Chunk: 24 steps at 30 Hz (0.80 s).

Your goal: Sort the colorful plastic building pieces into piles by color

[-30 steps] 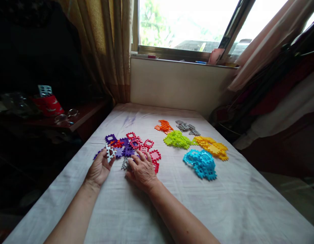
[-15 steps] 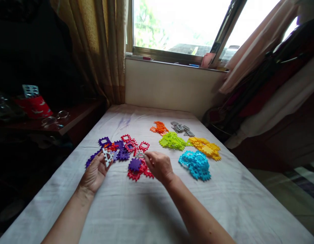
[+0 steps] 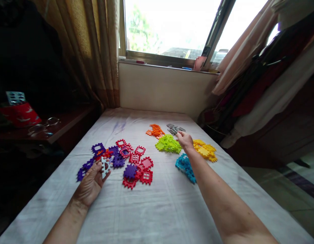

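My left hand (image 3: 92, 178) grips a white triangular interlocking piece (image 3: 105, 166) with toothed edges, held above the purple pieces (image 3: 118, 160). Reaching far forward, my right hand (image 3: 184, 139) has its fingers pinched at the near edge of the grey toothed pieces (image 3: 173, 129). Whatever is between those fingertips cannot be told apart from the grey pile. Red toothed pieces (image 3: 147, 163) lie in the middle, with a purple tile (image 3: 130, 171) on top of some. Lime-green pieces (image 3: 168, 144) lie just left of my right hand. My right forearm partly hides the blue pieces (image 3: 183, 166).
Orange pieces (image 3: 155, 130) lie at the back, and yellow pieces (image 3: 205, 150) to the right of my right wrist. A white cloth (image 3: 157, 217) covers the bed-like surface. Glasses (image 3: 52, 122) and a red container (image 3: 20, 114) stand on the left side table. Clothes hang at right.
My right hand has moved from over the red pieces, where it held a small grey piece, forward and right to the grey pile. My left hand still holds the white triangle.
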Available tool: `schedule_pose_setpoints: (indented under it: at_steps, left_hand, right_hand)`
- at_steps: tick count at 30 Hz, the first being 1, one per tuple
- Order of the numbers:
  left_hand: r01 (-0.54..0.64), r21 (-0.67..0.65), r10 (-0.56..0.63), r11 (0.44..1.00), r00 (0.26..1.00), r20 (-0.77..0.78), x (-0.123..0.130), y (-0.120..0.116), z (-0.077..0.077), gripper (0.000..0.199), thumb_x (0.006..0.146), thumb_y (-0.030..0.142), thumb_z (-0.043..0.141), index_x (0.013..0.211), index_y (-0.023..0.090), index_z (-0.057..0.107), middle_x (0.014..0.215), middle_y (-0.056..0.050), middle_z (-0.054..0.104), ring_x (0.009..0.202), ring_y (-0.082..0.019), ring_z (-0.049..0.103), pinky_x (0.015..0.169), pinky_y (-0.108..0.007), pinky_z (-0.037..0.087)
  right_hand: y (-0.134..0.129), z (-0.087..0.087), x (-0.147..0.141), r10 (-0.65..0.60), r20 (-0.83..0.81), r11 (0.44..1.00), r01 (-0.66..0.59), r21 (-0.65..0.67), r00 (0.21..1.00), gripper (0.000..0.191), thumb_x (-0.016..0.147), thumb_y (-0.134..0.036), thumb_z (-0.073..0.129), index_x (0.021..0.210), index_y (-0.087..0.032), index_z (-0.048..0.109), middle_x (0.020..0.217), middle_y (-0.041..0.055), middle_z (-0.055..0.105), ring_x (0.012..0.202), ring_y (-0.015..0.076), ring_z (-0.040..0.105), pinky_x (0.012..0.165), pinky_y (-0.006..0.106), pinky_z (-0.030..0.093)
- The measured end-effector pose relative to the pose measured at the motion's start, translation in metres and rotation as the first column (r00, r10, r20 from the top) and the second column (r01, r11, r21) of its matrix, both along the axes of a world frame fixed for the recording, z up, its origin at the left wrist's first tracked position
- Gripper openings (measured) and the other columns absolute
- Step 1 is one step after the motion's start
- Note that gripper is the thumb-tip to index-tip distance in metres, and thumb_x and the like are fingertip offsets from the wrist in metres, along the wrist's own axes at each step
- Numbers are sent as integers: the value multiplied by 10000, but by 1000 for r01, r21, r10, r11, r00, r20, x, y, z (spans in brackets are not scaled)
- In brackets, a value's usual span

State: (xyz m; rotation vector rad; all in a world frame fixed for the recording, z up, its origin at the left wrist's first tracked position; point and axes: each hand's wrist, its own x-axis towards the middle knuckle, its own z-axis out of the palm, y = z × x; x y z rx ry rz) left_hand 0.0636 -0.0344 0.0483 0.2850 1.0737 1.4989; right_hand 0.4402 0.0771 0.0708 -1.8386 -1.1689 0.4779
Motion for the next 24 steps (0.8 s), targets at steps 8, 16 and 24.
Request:
schedule_pose_setpoints:
  at_steps: [8,16,24]
  left_hand:
    - [155,88,-149,984,986,-72,8,-4,-9,224,694,70,739,869,192,668,761,2,693,671,-134,676,623,-219,587]
    - [209,127,-183,970,965,-188,20,-8,-10,450,479,302,934,817,174,668,828,-2,711,720,-120,660,674,-212,576]
    - [220,113,-184,969,946,-268,26,-11,-8,574,392,469,946,792,174,658,797,14,690,714,-112,640,680,-223,565]
  right_hand:
    - [-91,-1,-127,623,133,776,-631,20,771,274,917,-391,542,859,-225,753,691,-26,709,610,106,618,574,193,418]
    - [-128,0,-196,722,332,684,-697,-213,607,133,862,-316,629,786,-267,726,719,-39,738,636,117,655,550,204,369]
    - [-124,0,-185,759,336,618,-780,-102,557,197,833,-262,640,1019,-249,701,885,-8,768,739,123,684,642,200,439]
